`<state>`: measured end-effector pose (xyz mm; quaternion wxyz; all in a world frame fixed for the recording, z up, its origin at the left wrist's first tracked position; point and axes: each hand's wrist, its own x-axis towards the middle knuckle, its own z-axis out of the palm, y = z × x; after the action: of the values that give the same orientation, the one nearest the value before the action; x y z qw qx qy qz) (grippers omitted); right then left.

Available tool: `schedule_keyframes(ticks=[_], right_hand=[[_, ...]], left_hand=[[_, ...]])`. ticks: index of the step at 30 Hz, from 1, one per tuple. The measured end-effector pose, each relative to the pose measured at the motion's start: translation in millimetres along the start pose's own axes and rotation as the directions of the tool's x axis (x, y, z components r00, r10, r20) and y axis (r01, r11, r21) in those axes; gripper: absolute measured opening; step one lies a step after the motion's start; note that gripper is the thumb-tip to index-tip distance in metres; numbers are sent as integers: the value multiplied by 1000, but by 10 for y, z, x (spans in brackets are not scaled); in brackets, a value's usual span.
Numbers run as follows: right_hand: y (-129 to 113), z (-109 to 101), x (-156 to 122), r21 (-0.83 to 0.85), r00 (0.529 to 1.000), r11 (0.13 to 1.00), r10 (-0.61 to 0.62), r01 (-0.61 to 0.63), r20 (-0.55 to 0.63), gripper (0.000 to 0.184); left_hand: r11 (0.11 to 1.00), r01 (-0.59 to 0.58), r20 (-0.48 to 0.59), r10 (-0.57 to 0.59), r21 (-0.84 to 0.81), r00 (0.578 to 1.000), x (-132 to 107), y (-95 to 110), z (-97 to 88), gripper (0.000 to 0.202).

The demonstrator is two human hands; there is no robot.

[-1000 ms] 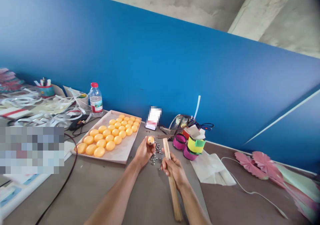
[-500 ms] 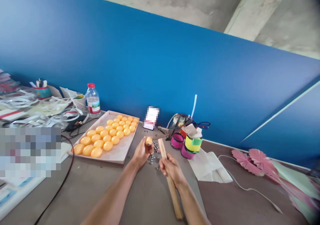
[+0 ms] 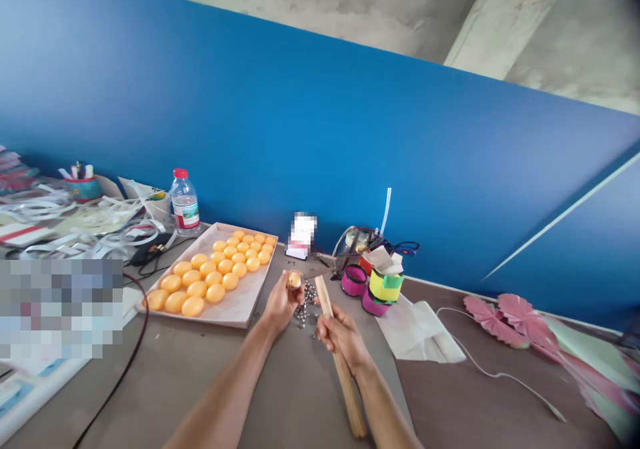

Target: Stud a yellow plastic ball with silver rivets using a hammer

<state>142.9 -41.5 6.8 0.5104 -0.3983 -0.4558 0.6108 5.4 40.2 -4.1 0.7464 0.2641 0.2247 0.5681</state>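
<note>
My left hand (image 3: 283,301) is closed around a small orange ball (image 3: 295,280) whose upper face looks shiny. Fingers cover its lower part, and I cannot make out the shiny detail. Just right of it, my right hand (image 3: 343,334) wraps round a long flat wooden stick (image 3: 345,396), which slants from near the ball down toward the front. Between the hands, several small shiny metal pieces (image 3: 304,312) lie loose on the grey table (image 3: 300,396). To the left, orange balls (image 3: 214,278) sit in rows in a shallow pale tray (image 3: 235,314).
A phone (image 3: 300,239) stands against the blue partition (image 3: 320,136). On the right are pink and yellow tape rolls (image 3: 385,286), white paper (image 3: 425,336), a cable and pink paper shapes (image 3: 515,319). A plastic bottle (image 3: 185,202) and tangled white strips (image 3: 120,219) are at left.
My left hand has shifted slightly left with the ball, and the ball's top now looks shinier. My right hand and the wooden stick have hardly moved.
</note>
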Motion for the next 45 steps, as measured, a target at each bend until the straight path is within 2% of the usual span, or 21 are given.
schedule_keyframes(ticks=[3,6,9,14,19,23,29,35,38,42,45], right_hand=[[-38,9,-17,29,999,998,-46,46,-19,40],[-57,41,-36,-31,999,999,-38,38,-12,40],[-48,84,-48,-101,1000,995,-16,17,3,37],[-36,111,-46,-170,1000,985,17,-15,12,29],[-45,69,-29,-97,999,995,-29,27,-17,38],[-39,41,-16,-148,998,989,-13,3,-67,41],[-58,56,-24,-147,997,988,-48,39,-64,37],[-70,50,-6,-231,996,973,-20,0,-86,38],[-94,-17,6,-281,983,959,-72,21,-172,36],[-87,-169,35,-406,931,910,-215,82,-294,28],[-31,-308,80,-528,897,846,-286,71,-338,28]], left_hand=[[997,-60,19,61,-46,998,11,-2,6,37],[993,-87,11,88,-80,996,28,5,11,38],[996,-74,-8,73,-57,997,37,7,9,40],[998,-54,51,53,12,997,29,-30,-7,35],[993,-105,54,103,48,993,30,-37,-12,27],[994,-91,50,88,56,995,35,-26,-11,27],[993,-111,38,110,38,993,45,-33,-16,23],[994,-94,28,93,48,995,11,-6,11,24],[997,-78,21,77,24,997,2,15,23,26],[998,-55,-20,55,11,998,5,37,26,29],[999,-46,-33,46,9,998,1,47,29,31]])
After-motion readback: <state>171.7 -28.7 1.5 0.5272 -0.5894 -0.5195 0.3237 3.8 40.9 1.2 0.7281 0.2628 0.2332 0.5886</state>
